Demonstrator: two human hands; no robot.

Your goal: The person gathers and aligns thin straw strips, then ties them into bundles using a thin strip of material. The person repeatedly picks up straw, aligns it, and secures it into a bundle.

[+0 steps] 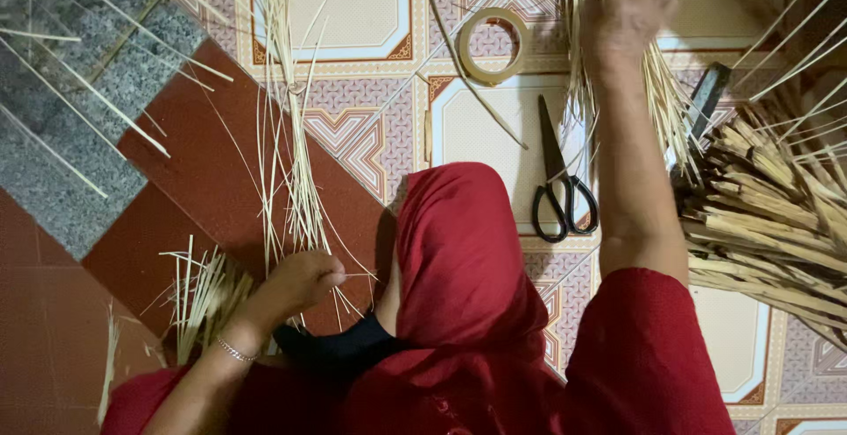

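Observation:
My left hand [300, 281], with a thin bracelet at the wrist, is closed on the lower end of a long thin bundle of pale straw strips [287, 91] that runs up across the tiled floor. My right hand [628, 7] reaches far forward and grips the top of a second sheaf of pale straw strips [666, 104], which fans out below it. A red headscarf and red sleeves fill the lower middle and hide part of the floor.
Black-handled scissors [558, 179] lie on the tile between the two sheaves. A roll of tape [492, 45] lies beyond them. A thick woven straw piece [776, 214] and a dark tool [706, 100] are at the right. Short cut strips [201, 298] lie at the lower left.

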